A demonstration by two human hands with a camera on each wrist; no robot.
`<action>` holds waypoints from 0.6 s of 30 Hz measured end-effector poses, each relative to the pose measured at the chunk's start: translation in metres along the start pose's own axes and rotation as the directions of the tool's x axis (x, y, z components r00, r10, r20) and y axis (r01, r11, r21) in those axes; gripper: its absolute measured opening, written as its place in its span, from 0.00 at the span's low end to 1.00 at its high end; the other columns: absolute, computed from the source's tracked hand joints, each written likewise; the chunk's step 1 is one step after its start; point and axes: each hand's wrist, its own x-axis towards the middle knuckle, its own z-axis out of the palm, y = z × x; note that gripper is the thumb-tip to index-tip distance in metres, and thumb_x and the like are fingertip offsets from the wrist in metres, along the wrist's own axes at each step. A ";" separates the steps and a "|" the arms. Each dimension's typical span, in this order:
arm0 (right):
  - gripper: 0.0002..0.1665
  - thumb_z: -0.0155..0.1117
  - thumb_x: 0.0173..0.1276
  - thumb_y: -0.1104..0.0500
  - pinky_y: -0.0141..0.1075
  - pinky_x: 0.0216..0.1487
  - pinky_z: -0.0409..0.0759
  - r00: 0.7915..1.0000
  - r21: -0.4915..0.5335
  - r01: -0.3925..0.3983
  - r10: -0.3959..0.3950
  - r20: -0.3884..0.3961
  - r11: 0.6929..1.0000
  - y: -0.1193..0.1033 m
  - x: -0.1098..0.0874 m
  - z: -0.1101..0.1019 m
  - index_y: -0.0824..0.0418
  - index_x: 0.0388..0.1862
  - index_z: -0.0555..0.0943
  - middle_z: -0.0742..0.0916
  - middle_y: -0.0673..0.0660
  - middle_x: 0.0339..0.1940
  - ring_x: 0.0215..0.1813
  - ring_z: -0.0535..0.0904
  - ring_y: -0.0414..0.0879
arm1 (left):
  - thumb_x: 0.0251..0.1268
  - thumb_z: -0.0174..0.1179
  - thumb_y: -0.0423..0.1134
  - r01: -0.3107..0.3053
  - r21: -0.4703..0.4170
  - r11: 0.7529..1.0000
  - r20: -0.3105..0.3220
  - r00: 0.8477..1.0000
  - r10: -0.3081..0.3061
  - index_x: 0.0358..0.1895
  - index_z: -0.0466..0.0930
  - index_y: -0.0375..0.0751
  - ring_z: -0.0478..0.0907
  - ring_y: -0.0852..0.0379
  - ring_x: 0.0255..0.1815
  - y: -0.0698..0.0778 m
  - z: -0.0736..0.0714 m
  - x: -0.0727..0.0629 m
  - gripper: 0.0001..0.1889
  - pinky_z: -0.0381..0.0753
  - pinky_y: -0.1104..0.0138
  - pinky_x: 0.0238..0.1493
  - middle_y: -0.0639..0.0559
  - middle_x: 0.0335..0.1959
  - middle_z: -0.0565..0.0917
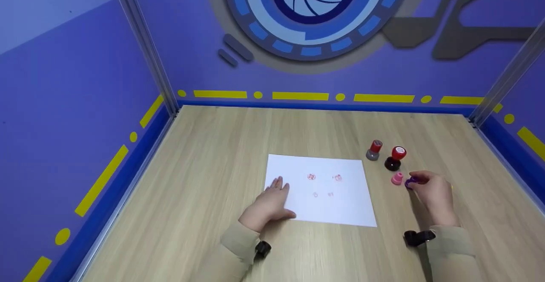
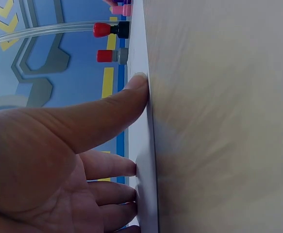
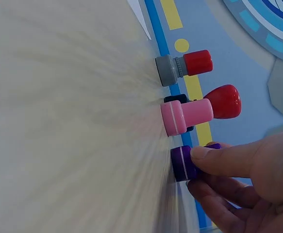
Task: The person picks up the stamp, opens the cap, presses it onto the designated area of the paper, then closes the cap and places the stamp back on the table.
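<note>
A white sheet of paper (image 1: pixel 340 207) lies on the table and bears several small red stamp marks. My left hand (image 1: pixel 270 201) rests on its left edge with fingers extended; in the left wrist view the thumb (image 2: pixel 117 111) presses near the paper's edge. At the right, my right hand (image 1: pixel 434 194) pinches a purple stamp (image 3: pixel 181 164) between thumb and fingers, its base at the tabletop. Beside it stands a pink stamp (image 1: pixel 397 178). Farther back are a red-and-black stamp (image 1: pixel 393 163) and a red-and-grey stamp (image 1: pixel 373 155), both upright.
The wooden table (image 1: pixel 204 167) is enclosed by blue-purple panels (image 1: pixel 170 39) with yellow dashes and metal corner posts. A small yellow thing (image 1: pixel 452 187) shows just past the right hand. Black wrist straps (image 1: pixel 419 237) sit at both sleeves.
</note>
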 end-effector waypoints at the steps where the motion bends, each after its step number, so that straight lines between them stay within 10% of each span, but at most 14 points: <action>1: 0.22 0.62 0.74 0.68 0.21 0.36 0.76 1.000 0.001 -0.002 0.002 0.001 1.000 0.000 0.000 0.000 0.70 0.65 0.79 0.83 0.74 0.58 0.54 0.81 0.61 | 0.64 0.72 0.53 0.001 -0.002 1.000 0.001 1.000 -0.001 0.80 0.57 0.34 0.47 0.42 0.87 0.000 0.000 0.000 0.49 0.54 0.52 0.85 0.35 0.85 0.50; 12: 0.26 0.63 0.74 0.64 0.38 0.46 0.81 0.999 0.001 -0.044 0.044 0.021 0.999 -0.004 0.000 -0.004 0.71 0.69 0.75 0.81 0.75 0.63 0.58 0.80 0.64 | 0.64 0.72 0.53 0.004 -0.011 1.000 0.001 1.000 -0.004 0.80 0.57 0.35 0.46 0.43 0.87 0.000 -0.001 -0.003 0.48 0.54 0.51 0.85 0.37 0.85 0.50; 18: 0.30 0.64 0.76 0.54 0.23 0.40 0.79 0.998 0.072 -0.053 0.055 -0.024 0.996 -0.006 -0.002 -0.030 0.67 0.71 0.75 0.82 0.68 0.65 0.53 0.82 0.47 | 0.64 0.72 0.52 -0.001 -0.011 1.000 -0.007 1.000 0.001 0.80 0.58 0.34 0.47 0.43 0.87 0.000 -0.001 -0.003 0.48 0.54 0.51 0.85 0.37 0.85 0.51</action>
